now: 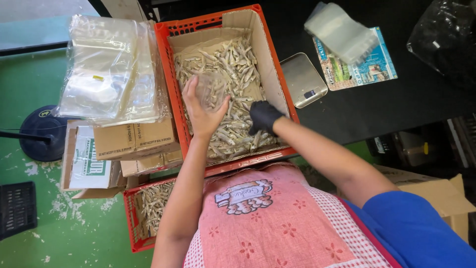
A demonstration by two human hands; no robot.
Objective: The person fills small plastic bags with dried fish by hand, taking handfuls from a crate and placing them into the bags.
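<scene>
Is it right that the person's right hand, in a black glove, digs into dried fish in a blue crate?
Not quite. The head view shows the crate is orange-red, not blue. The right hand, in a black glove, does dig into the dried fish.

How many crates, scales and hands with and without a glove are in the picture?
Orange crates: 2, the upper crate and the lower crate, both with small dried fish
Metal scale: 1
Gloved hands: 1, the right hand
Bare hands: 1, the left hand
Total: 5
</scene>
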